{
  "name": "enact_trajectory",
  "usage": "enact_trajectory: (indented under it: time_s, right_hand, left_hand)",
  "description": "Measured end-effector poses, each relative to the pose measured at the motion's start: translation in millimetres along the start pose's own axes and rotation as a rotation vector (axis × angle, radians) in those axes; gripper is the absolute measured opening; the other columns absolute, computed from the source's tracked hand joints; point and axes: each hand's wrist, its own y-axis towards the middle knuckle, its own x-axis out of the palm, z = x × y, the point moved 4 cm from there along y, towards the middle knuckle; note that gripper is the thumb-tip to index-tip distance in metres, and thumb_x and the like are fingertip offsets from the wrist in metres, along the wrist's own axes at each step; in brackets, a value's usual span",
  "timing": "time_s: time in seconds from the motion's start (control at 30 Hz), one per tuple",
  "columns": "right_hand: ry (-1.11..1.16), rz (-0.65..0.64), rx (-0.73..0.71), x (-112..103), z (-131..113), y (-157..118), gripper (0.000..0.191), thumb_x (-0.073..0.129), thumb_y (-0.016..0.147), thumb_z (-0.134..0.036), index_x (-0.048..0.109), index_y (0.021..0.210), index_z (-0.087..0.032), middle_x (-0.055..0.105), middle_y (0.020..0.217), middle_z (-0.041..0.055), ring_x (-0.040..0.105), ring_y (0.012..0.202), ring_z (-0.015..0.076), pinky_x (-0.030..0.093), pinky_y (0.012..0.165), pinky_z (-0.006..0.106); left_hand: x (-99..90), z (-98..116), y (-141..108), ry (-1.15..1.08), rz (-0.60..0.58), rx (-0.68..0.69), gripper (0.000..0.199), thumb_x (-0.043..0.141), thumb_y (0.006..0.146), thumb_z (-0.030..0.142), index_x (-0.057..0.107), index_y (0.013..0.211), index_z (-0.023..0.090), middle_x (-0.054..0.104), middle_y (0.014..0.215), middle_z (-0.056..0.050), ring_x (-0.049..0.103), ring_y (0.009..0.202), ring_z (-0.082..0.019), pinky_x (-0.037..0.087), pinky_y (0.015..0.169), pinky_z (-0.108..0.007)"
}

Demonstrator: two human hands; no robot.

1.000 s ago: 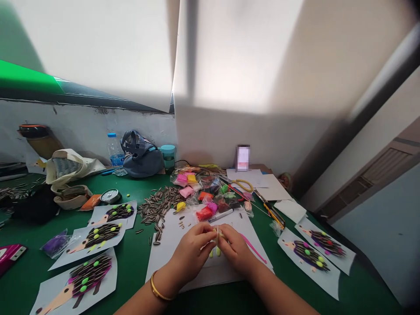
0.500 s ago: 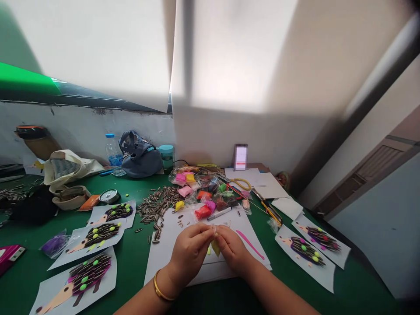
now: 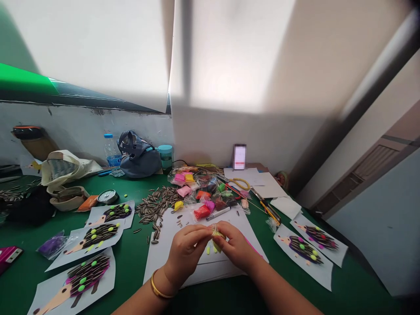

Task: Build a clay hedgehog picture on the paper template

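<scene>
Over the white paper (image 3: 183,267), my left hand (image 3: 187,251) and my right hand (image 3: 238,245) meet, fingertips pinched on a small clear bag of yellow clay (image 3: 217,238). A gold bangle circles my left wrist. Small yellow-green pieces (image 3: 208,250) lie on the paper just below the bag. Past my right hand a pink strip (image 3: 257,249) shows on the paper, partly covered. A capped marker (image 3: 218,213) and a red clay packet (image 3: 201,212) rest beyond my fingers.
Sunflower seeds (image 3: 159,203) are heaped at the paper's upper left. Bagged clay, scissors (image 3: 241,183) and a propped phone (image 3: 239,157) stand behind. Hedgehog pictures lie left (image 3: 75,280) and right (image 3: 303,251). A blue bag (image 3: 139,159) sits near the wall.
My right hand has shifted slightly and its fingers now wrap higher round the bag, showing more of the yellow clay. The pink strip is more covered. The view has moved slightly.
</scene>
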Motion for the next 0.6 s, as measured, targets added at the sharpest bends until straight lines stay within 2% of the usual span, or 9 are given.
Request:
enact_trajectory:
  time_s: [0.1,0.33,0.4,0.5,0.6]
  right_hand:
    - [-0.007,0.003,-0.003,-3.1,1.5,-0.4,0.037,0.044,0.098,-0.053,0.064,0.095,-0.021,0.059,0.090,0.0022,0.054,0.086,0.0178,0.041,0.078,0.029]
    - [-0.073,-0.064,0.028,1.3,5.6,-2.2,0.040,0.037,0.101,-0.050,0.060,0.089,-0.020,0.058,0.088,0.0028,0.052,0.085,0.0179,0.041,0.076,0.030]
    - [-0.085,-0.080,0.021,1.7,5.8,-1.1,0.040,0.036,0.102,-0.049,0.060,0.089,-0.020,0.058,0.088,0.0030,0.053,0.086,0.0182,0.042,0.077,0.030]
    - [-0.078,-0.072,0.010,-0.8,6.3,1.2,0.035,0.039,0.101,-0.048,0.062,0.099,-0.021,0.060,0.096,0.0041,0.054,0.092,0.0189,0.043,0.083,0.031]
    - [-0.101,-0.064,0.010,-4.7,6.7,2.4,0.031,0.044,0.100,-0.045,0.065,0.100,-0.022,0.059,0.096,0.0039,0.056,0.091,0.0180,0.045,0.083,0.031]
  left_hand:
    - [2.0,-0.7,-0.8,-0.007,-0.027,-0.022,0.015,0.064,0.088,0.013,0.068,0.098,0.023,0.074,0.091,-0.003,0.069,0.083,-0.015,0.056,0.077,-0.026]
    - [10.5,-3.7,-1.4,0.189,-0.249,-0.115,0.011,0.054,0.093,0.019,0.065,0.090,0.021,0.070,0.073,-0.001,0.065,0.064,-0.016,0.048,0.059,-0.025]
    - [9.6,-6.0,-2.4,0.183,-0.235,-0.126,0.010,0.055,0.093,0.019,0.065,0.090,0.022,0.071,0.075,-0.001,0.065,0.066,-0.015,0.048,0.061,-0.025]
    - [5.8,-7.2,-2.8,0.162,-0.151,-0.106,0.009,0.057,0.092,0.019,0.065,0.095,0.023,0.073,0.083,-0.001,0.067,0.073,-0.016,0.050,0.068,-0.026]
    - [5.3,-7.2,-2.0,0.210,-0.137,-0.108,0.007,0.059,0.091,0.020,0.065,0.089,0.023,0.072,0.080,-0.001,0.066,0.073,-0.017,0.050,0.067,-0.027]
